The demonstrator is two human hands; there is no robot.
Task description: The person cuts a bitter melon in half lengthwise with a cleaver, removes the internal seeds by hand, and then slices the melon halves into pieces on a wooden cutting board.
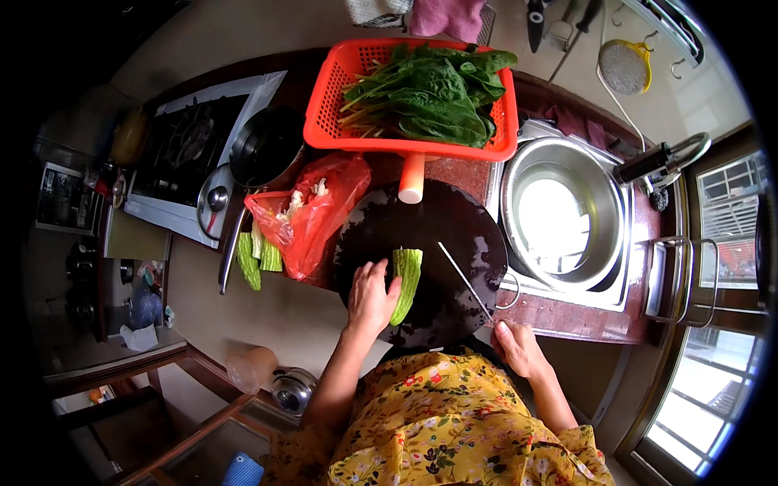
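On a dark round cutting board [425, 225] lies a pale green length of bitter melon [407, 285], its cut end pointing away from me. My left hand [372, 297] is just left of it, thumb and fingers apart; the thumb tip is at the melon's edge, and whether it touches is unclear. My right hand [515, 347] grips a knife [465, 281] at the board's near right edge. Its blade appears as a thin line slanting over the board, and its handle is hidden in my fist.
Leafy greens [431, 97] fill a red plastic basket [325, 130] behind the board. Left are a red plastic bag [328, 206] with whitish scraps, more bitter melon pieces [248, 261], a pot [264, 146] and a stove [188, 140]. Right is a sink with a metal basin [513, 212].
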